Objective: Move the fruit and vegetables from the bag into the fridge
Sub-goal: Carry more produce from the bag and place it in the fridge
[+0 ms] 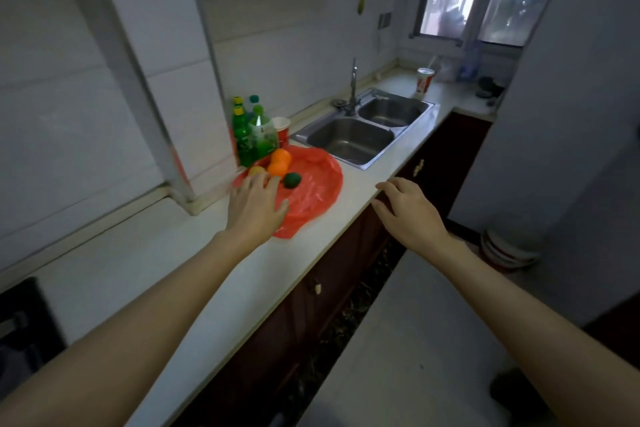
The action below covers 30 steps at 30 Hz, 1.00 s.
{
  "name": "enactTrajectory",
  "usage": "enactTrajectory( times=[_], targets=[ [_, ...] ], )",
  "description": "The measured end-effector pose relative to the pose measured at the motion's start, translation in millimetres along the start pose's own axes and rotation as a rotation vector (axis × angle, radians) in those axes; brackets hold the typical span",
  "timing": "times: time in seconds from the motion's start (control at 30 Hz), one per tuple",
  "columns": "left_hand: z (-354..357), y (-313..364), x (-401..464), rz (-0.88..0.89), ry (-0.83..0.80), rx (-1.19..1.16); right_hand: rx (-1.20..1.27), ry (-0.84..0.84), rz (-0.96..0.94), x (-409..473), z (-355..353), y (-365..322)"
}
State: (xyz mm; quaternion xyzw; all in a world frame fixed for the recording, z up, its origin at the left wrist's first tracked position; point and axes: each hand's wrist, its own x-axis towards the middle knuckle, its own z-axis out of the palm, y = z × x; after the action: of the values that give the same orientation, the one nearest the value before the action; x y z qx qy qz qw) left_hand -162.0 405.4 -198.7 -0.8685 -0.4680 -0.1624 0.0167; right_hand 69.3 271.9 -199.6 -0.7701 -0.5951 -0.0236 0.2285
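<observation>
A red plastic bag [311, 191] lies flat on the white counter [194, 253]. On it rest two orange fruits [280, 161], a dark green round fruit [292, 180] and a yellowish piece [257, 170]. My left hand [254, 206] hovers over the bag's near left part with fingers spread, its fingertips close to the yellowish piece and holding nothing. My right hand [408, 210] floats open above the counter's front edge, to the right of the bag. The tall grey fridge [571, 114] stands at the right.
Green bottles [251, 133] and a red cup [281, 130] stand behind the bag. A double steel sink [363, 132] with a tap lies beyond. Another cup [424, 82] sits past the sink. Dark red cabinets [332, 288] run under the counter; stacked bowls [505, 250] sit on the floor.
</observation>
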Motion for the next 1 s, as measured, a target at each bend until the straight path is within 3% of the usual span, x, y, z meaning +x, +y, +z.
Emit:
enactTrajectory(
  times=[0.4, 0.67, 1.0],
  targets=[
    [117.3, 68.5, 113.4, -0.236, -0.097, 0.002, 0.011, -0.13, -0.123, 127.3, 34.9, 153.3],
    [169.6, 66.4, 146.1, -0.385, -0.132, -0.041, 0.069, -0.243, -0.215, 190.9, 91.8, 176.4],
    [246.8, 3.5, 235.1, -0.505, -0.192, -0.146, 0.088, -0.315, -0.309, 295.6, 173.2, 150.3]
  ],
)
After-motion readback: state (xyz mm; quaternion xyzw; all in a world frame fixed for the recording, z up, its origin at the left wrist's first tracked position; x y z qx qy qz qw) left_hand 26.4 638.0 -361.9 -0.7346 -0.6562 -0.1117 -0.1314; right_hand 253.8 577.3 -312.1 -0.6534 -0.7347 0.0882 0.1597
